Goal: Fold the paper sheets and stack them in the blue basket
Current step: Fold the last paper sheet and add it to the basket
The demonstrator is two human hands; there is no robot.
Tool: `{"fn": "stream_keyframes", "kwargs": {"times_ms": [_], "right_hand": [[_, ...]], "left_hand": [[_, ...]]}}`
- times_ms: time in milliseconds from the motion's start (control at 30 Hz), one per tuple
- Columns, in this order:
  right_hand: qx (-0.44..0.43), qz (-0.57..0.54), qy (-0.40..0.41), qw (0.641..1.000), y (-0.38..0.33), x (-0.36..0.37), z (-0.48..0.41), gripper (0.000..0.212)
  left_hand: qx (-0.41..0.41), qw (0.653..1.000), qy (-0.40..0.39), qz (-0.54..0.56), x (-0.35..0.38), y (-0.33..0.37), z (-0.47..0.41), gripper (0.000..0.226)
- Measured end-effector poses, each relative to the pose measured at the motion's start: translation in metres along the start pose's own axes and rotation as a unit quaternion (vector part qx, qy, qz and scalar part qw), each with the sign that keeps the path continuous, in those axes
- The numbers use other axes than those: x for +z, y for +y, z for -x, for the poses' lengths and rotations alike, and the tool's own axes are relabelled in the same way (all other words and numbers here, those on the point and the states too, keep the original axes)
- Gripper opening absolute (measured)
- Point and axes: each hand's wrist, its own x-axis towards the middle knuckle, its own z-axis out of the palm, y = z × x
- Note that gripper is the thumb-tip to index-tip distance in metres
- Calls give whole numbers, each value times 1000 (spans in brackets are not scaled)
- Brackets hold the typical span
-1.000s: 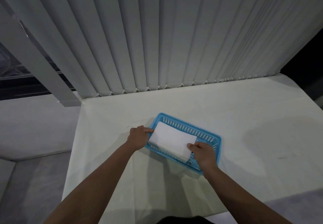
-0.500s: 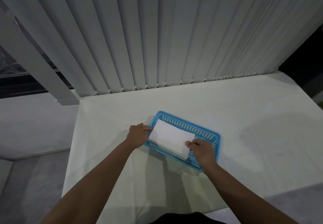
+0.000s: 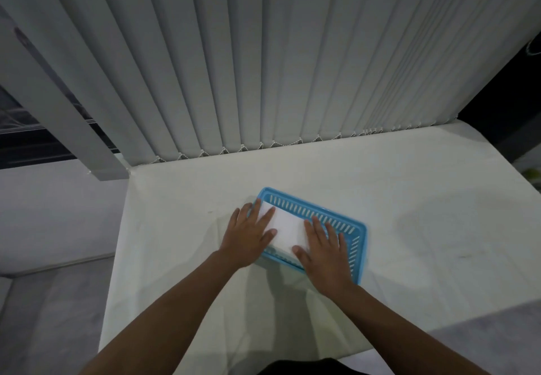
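Basket [image 3: 359,229] w/ folded paper [image 3: 288,226], both hands flat.

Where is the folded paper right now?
In the head view, the folded paper lies inside the blue basket on the table, left hand flat on its left end, right hand on its right.

Worn on the head, wide-angled, looking forward and steeply down from over the near edge of the table [image 3: 409,184]. Close above the blue basket [image 3: 355,245], framed just below centre. Taking in the vertical blinds [image 3: 263,67] along the far edge and floor [image 3: 58,301] at left.
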Motion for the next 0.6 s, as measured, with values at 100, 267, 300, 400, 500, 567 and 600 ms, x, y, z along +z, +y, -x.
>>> {"fn": "stream_keyframes", "kwargs": {"times_ms": [100, 267, 300, 400, 500, 567, 600], "right_hand": [[2, 52, -25, 998, 4, 15, -3, 90], [19, 54, -26, 998, 15, 11, 2, 91], [30, 59, -24, 998, 17, 11, 3, 92], [84, 27, 9, 996, 18, 7, 11, 96], [168, -63, 80, 981, 19, 7, 21, 98], [232, -126, 123, 957, 21, 8, 25, 92], [265, -170, 124, 941, 20, 5, 27, 86]], "left_hand": [[-29, 997, -46, -58, 17, -7, -2, 74], [-12, 997, -23, -71, 12, -12, -1, 86], [-9, 998, -27, -56, 13, -14, 0, 89], [-7, 999, 28, -25, 12, -19, 0, 95], [-39, 993, 32, 108, 9, -27, -6, 97], [-72, 970, 44, 226, 4, -26, -11, 81], [-87, 954, 44, 282, 0, -23, -13, 74]]}}
